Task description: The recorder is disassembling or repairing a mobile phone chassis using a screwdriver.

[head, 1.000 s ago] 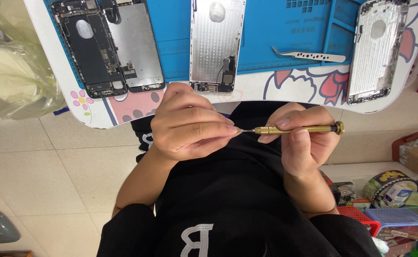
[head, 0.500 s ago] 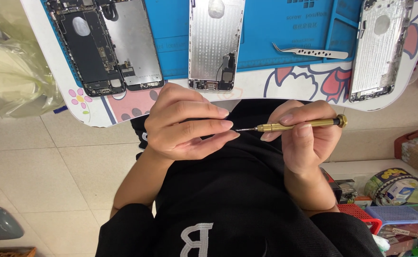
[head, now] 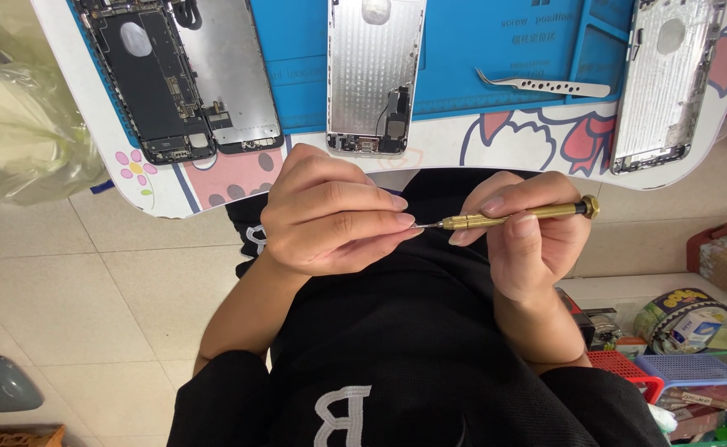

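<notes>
A: Whereabouts of the brass screwdriver?

B: Held in mid-air over the lap, just short of the near edge of the white table. Long axis almost level, running left to right, knurled cap end slightly higher and out to the right.

A: Grip?

B: Clasped by the right hand, thumb and fingers wrapped round the shaft, cap poking out past the knuckles. Tip pointing straight into the left hand.

A: And that left hand?

B: Curled, fingertips pinched together right at the tip, touching it. Possibly something tiny trapped there, a screw or a bit; too small and too hidden to tell.

A: Nearer hand, then?

B: Both on it, really: right at the handle, left at the point.

A: Room to move?

B: Open space below and to either side of the hands. Ahead, crowded: middle phone housing lying just beyond the left knuckles, on the blue mat, with an opened phone to the far left, tweezers ahead of the right hand, and another housing at the right end. Down to the right, cluttered baskets on the floor, well apart.
</notes>
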